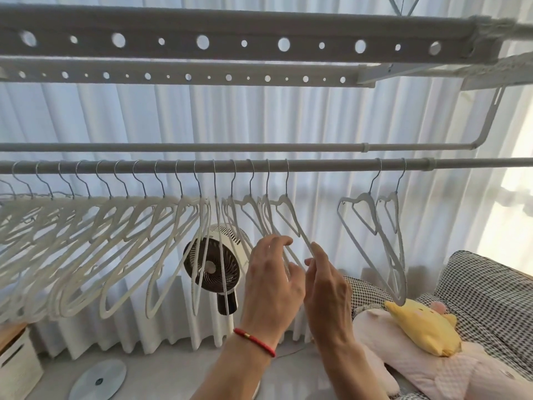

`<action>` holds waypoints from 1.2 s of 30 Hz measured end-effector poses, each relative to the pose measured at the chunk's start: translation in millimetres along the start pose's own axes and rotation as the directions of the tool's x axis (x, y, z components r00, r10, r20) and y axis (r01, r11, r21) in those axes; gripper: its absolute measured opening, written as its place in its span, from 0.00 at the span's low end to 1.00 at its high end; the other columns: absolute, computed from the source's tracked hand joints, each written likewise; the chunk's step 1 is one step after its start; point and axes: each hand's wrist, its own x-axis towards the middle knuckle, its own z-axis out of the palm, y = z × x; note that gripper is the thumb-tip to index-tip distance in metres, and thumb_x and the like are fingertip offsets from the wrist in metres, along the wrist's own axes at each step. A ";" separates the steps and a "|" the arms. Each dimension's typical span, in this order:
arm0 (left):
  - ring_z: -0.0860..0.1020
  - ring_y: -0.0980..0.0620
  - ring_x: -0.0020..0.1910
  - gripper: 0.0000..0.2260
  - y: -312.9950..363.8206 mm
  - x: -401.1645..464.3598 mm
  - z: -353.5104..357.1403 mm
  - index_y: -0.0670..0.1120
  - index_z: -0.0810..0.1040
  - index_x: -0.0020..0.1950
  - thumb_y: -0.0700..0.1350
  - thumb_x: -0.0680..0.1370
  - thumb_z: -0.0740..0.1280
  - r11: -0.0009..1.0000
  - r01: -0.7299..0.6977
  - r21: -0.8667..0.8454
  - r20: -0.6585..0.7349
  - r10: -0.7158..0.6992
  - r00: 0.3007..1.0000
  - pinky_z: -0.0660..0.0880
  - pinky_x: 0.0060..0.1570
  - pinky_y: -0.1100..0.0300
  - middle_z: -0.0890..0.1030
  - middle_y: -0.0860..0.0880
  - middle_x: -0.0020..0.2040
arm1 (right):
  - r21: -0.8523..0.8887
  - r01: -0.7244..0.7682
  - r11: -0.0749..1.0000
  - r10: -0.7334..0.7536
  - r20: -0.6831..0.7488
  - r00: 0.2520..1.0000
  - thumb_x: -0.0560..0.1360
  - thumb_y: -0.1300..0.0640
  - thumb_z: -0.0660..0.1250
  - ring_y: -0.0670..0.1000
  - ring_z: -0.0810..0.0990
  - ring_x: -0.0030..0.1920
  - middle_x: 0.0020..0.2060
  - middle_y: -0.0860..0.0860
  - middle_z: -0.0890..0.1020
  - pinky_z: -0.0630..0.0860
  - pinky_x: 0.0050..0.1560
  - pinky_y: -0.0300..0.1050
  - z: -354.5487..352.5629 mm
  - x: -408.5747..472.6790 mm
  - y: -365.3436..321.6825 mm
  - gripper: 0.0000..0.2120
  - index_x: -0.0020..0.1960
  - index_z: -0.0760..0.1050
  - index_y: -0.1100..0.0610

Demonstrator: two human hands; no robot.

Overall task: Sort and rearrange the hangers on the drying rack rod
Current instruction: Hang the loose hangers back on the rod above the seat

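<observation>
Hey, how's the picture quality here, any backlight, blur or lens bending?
Head view: strong backlight through the white curtains, blown out at the right edge; the perforated rack bar smears with blur at its right end; wide-angle bending bows the hanger rod; both hands and the hangers stay fairly sharp.

Fan (215,265), curtain (288,116), plush toys (424,330).

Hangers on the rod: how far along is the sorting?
Looks done: a long, evenly spaced row of hangers fills the rod from the left edge to the middle. In hand: the left hand and right hand hold the lower ends of the last hangers in that row. Left: two hangers hang apart, across a gap to the right.
</observation>
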 end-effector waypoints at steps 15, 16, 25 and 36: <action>0.74 0.53 0.64 0.16 32.3 8.4 8.4 0.45 0.77 0.63 0.40 0.76 0.65 0.995 -0.086 -0.042 -0.006 0.085 0.996 0.69 0.67 0.65 0.78 0.49 0.61 | 0.033 0.017 0.999 -0.009 -0.209 0.978 0.79 0.61 0.60 0.56 0.80 0.59 0.55 0.56 0.84 0.76 0.61 0.48 -52.4 18.8 24.3 0.15 0.62 0.79 0.63; 0.74 0.53 0.65 0.16 37.0 9.3 10.9 0.45 0.77 0.63 0.39 0.76 0.66 0.995 -0.088 -0.043 0.011 0.088 0.996 0.67 0.66 0.67 0.78 0.49 0.61 | 0.001 0.023 1.000 -0.022 -0.220 0.975 0.79 0.64 0.61 0.56 0.80 0.60 0.57 0.57 0.84 0.77 0.62 0.50 -57.0 25.2 32.6 0.15 0.62 0.79 0.63; 0.74 0.54 0.65 0.15 64.3 11.6 37.7 0.45 0.77 0.64 0.39 0.77 0.67 0.996 -0.081 -0.045 0.079 0.084 0.993 0.59 0.61 0.81 0.78 0.49 0.62 | -0.376 -0.056 0.925 0.085 0.061 0.995 0.77 0.49 0.68 0.59 0.76 0.64 0.55 0.55 0.85 0.73 0.61 0.58 -62.1 42.8 77.6 0.20 0.65 0.77 0.59; 0.79 0.48 0.57 0.17 60.3 15.7 43.0 0.46 0.76 0.66 0.39 0.77 0.66 1.000 0.009 -0.021 0.077 -0.007 0.997 0.69 0.63 0.63 0.78 0.51 0.63 | -0.585 -0.123 0.802 0.313 0.236 0.920 0.80 0.35 0.47 0.57 0.63 0.72 0.60 0.55 0.80 0.57 0.67 0.61 -52.0 85.9 62.3 0.34 0.47 0.85 0.54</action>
